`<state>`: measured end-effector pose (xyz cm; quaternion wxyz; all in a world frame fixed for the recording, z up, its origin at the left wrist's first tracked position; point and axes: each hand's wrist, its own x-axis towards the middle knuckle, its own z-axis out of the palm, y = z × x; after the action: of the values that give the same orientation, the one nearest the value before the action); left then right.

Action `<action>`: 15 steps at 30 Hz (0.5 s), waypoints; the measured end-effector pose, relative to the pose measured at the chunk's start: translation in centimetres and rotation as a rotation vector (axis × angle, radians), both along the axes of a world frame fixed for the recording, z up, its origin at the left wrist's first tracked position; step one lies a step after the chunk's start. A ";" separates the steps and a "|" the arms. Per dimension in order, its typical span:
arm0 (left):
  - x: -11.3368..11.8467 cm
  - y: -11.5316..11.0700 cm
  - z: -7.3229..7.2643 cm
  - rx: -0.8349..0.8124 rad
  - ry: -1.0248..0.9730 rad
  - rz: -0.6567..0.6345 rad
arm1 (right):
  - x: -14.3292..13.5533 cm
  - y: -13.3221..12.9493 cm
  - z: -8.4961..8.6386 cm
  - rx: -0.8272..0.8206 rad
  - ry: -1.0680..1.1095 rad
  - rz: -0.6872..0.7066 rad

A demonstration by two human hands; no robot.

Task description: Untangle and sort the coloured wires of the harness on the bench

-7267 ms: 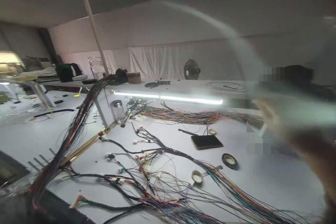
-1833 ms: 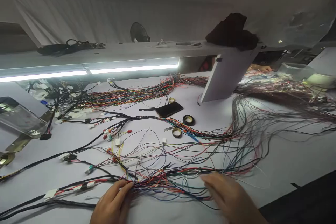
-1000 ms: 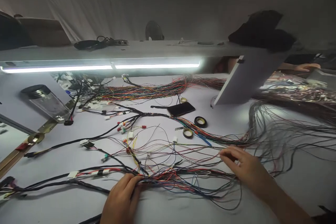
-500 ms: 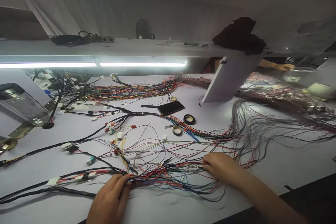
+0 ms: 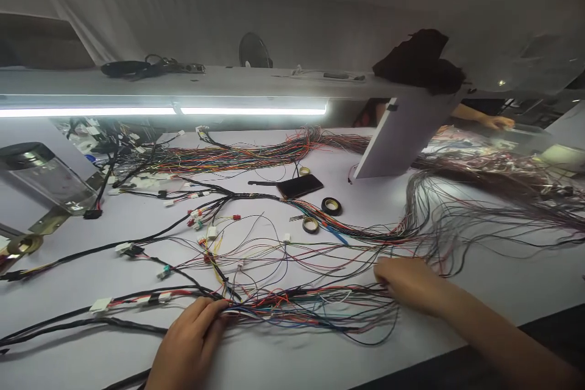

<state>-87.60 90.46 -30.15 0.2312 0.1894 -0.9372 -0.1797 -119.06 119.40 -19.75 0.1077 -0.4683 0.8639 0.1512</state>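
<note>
Wire bundle (image 5: 297, 304) at six o'clock on the white desk (image 5: 274, 365), its loose strands (image 5: 361, 300) spreading towards four. From my remote post I see the left hand (image 5: 187, 341) at seven, grip closed on the bundle's left end. Right hand (image 5: 406, 283) at four, fingers curled over wires; I cannot tell whether that grip holds any. Black phone (image 5: 300, 186) near dial centre, black tape roll (image 5: 339, 209) just beside, towards four. Clear jar (image 5: 59, 180) at nine. Co-worker's hand (image 5: 499, 122) nearly three.
</note>
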 end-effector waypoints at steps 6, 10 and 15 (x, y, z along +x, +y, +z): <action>0.1 -0.2 0.2 0.047 -0.045 0.005 | 4.0 -3.1 -1.7 -0.221 -0.113 0.304; -0.1 -0.2 0.3 0.070 -0.065 0.014 | 4.2 -3.6 -0.9 -0.183 -0.224 0.277; -0.3 -0.2 0.0 0.103 -0.082 0.044 | 2.7 -2.8 2.0 -0.336 -0.630 0.062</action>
<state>-87.87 90.24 -30.19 0.1866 0.2289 -0.9309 -0.2148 -116.37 116.58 -17.74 0.2854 -0.5289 0.7866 -0.1417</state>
